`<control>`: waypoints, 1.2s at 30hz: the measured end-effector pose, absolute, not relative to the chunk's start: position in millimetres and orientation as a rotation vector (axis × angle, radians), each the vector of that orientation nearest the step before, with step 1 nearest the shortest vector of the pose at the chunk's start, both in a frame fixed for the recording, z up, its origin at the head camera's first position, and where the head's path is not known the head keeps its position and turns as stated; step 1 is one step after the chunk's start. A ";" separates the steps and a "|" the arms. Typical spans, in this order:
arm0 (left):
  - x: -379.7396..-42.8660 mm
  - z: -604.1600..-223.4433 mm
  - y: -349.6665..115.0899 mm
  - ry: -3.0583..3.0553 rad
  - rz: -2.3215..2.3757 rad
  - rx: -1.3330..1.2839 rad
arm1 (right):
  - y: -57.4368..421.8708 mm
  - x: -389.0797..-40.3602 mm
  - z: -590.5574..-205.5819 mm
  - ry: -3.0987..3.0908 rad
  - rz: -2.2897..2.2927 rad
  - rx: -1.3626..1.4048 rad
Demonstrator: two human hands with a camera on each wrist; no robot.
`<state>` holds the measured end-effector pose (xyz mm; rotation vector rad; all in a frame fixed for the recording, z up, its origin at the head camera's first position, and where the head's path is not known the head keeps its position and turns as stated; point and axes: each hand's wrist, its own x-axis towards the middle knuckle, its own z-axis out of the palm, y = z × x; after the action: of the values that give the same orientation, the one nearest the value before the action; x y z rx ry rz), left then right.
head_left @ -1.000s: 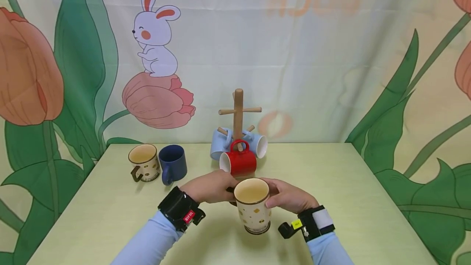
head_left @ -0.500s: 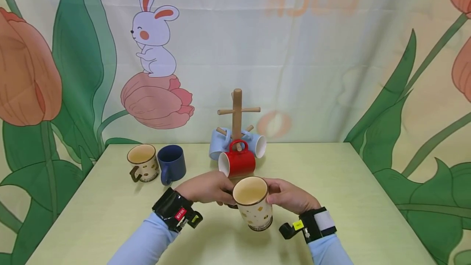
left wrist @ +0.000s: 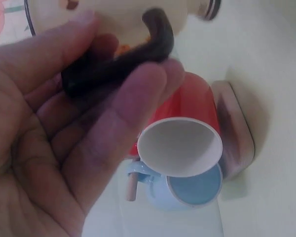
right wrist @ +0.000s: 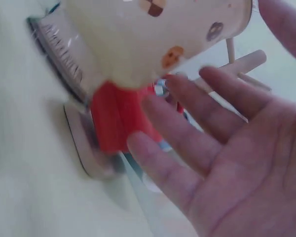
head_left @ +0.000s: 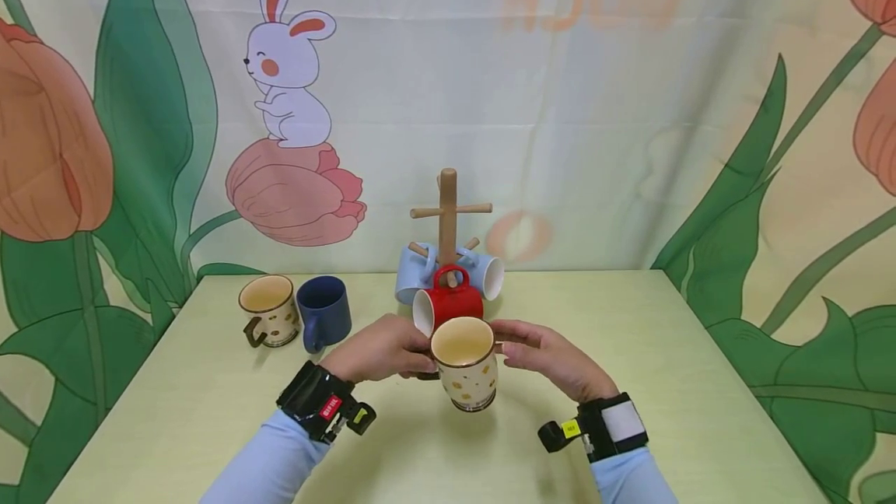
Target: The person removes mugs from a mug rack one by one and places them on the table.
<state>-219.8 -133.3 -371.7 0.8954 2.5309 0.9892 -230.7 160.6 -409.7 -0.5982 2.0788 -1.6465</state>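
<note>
My left hand [head_left: 385, 350] grips the dark brown handle [left wrist: 123, 64] of a cream mug [head_left: 467, 376] patterned with small brown and yellow shapes. The mug is held in front of the mug tree, its mouth upward and tipped toward me. My right hand [head_left: 556, 358] is at the mug's right side, fingers spread and fairly straight. In the right wrist view its palm faces the cream mug [right wrist: 163, 39], with a gap between palm and wall. Behind, a red mug [head_left: 458, 306] hangs by its handle on the wooden mug tree [head_left: 448, 216].
Two light blue mugs [head_left: 411, 278] hang on the tree's lower pegs behind the red one. At the table's back left stand another patterned cream mug [head_left: 276, 325] and a dark blue mug [head_left: 332, 317]. A printed cloth [head_left: 595, 138] hangs behind the table [head_left: 644, 379].
The cream mug has moved away from me and slightly left, toward the mug tree, in my left hand. My right fingers have straightened and loosened from its side.
</note>
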 end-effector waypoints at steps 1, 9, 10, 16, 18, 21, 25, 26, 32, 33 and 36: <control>-219.0 -371.5 -134.4 2.560 0.981 0.881 | 160.5 -230.7 -409.6 2.157 -1.623 -0.566; -212.6 -371.8 -145.8 2.789 0.892 0.753 | 157.9 -223.3 -405.8 2.974 -0.710 -0.261; -211.3 -371.8 -147.4 2.809 0.892 0.733 | 157.8 -221.6 -404.9 2.991 -0.586 -0.235; -202.6 -373.8 -158.7 2.928 0.893 0.629 | 160.5 -214.8 -401.8 2.947 -0.323 -0.194; -199.1 -374.6 -163.4 2.954 0.898 0.571 | 161.6 -214.5 -402.3 2.944 -0.327 -0.192; -192.7 -375.2 -172.1 2.979 0.909 0.482 | 162.7 -214.4 -403.0 2.945 -0.333 -0.183; -185.2 -377.1 -186.3 3.017 0.898 0.367 | 163.5 -215.5 -403.1 2.943 -0.347 -0.172; -183.5 -377.9 -190.1 3.028 0.892 0.334 | 163.6 -215.9 -403.4 2.941 -0.354 -0.171; -170.7 -384.3 -221.0 3.107 0.829 0.210 | 165.5 -216.9 -405.5 2.933 -0.374 -0.170; -168.5 -385.2 -226.6 3.117 0.817 0.188 | 165.9 -216.7 -405.4 2.933 -0.374 -0.168; -163.2 -387.1 -242.8 3.136 0.779 0.100 | 166.9 -216.5 -404.7 2.932 -0.376 -0.166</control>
<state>-163.2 -242.8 -387.1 0.0998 3.1355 0.7786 -216.5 166.9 -404.7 -0.1662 2.9319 -0.3755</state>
